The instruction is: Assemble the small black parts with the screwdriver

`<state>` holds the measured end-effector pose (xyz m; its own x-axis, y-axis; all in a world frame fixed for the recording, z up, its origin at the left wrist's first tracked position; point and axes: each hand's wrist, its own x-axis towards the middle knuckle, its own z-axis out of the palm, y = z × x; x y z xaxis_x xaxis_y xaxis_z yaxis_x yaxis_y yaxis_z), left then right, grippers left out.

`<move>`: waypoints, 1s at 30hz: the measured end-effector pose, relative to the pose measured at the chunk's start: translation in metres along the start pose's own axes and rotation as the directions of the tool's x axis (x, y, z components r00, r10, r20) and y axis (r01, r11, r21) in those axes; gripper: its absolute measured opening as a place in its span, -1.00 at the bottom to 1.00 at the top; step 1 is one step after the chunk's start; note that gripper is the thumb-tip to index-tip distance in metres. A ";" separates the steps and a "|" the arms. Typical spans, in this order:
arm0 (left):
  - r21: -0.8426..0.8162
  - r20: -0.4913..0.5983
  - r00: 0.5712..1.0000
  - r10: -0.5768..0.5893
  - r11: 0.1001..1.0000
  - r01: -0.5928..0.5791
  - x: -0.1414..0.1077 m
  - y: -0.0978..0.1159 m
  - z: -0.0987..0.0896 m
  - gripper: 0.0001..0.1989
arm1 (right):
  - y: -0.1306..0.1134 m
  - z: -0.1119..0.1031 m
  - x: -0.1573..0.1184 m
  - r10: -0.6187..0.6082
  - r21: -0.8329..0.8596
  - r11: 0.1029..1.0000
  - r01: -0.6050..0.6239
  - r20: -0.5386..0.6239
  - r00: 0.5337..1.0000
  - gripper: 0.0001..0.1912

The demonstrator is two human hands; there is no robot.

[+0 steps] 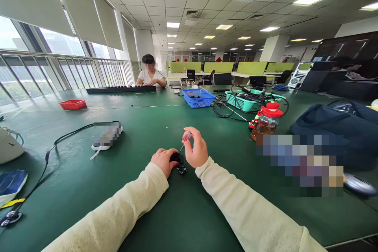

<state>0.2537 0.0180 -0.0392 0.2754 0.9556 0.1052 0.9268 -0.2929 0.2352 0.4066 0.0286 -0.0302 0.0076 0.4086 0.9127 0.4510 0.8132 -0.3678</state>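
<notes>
"While the black part (176, 157) sits on the green bench (132, 134), centre foreground, how is it held?"

"Left grip (162, 161): closed on its left side. Right grip (196, 151): pinched round a slim, screwdriver-like tool (189, 136), tip near the part; contact cannot be told."

"Handling?"

"Part: probably light, stiff, smooth; best taken by its outer sides. Tool: likely light, rigid, prone to roll; take by the handle. Small black piece (182, 170), just beside the part: possibly fragile; lift by edges."
</notes>
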 end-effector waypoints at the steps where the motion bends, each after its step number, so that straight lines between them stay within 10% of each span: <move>1: 0.003 0.001 1.000 0.000 1.000 0.000 0.000 0.000 0.000 -0.60 | -0.003 0.001 0.000 -0.063 -0.006 0.998 0.063 0.012 0.998 -0.68; 7: 0.041 -0.004 1.000 0.005 0.999 -0.005 0.002 -0.002 0.004 -0.64 | -0.010 0.007 -0.003 -0.187 -0.006 0.981 0.192 0.202 0.961 -0.65; 18: 0.067 -0.164 0.970 0.179 0.983 -0.170 0.006 -0.008 0.017 -0.74 | -0.005 0.011 -0.005 -0.011 -0.061 0.998 0.028 0.266 0.964 -0.66; 22: 0.051 -0.227 0.952 0.204 0.979 -0.198 0.001 -0.007 0.012 -0.65 | -0.005 0.008 -0.003 -0.053 0.054 0.997 0.050 0.058 0.997 -0.66; 26: 0.136 -0.248 0.968 0.037 0.991 -0.003 -0.008 0.000 -0.003 -0.53 | 0.001 0.004 0.002 0.187 0.227 0.965 -0.132 -0.239 0.953 -0.65; 30: 0.254 -0.133 0.980 -0.148 0.951 0.178 -0.018 0.006 -0.014 -0.54 | 0.016 0.002 0.000 0.281 0.174 0.954 -0.245 -0.226 0.933 -0.67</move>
<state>0.2511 -0.0010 -0.0264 0.0984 0.9756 0.1964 0.9950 -0.0997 -0.0033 0.4124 0.0425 -0.0368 0.3357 0.5159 0.7882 0.2732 0.7474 -0.6056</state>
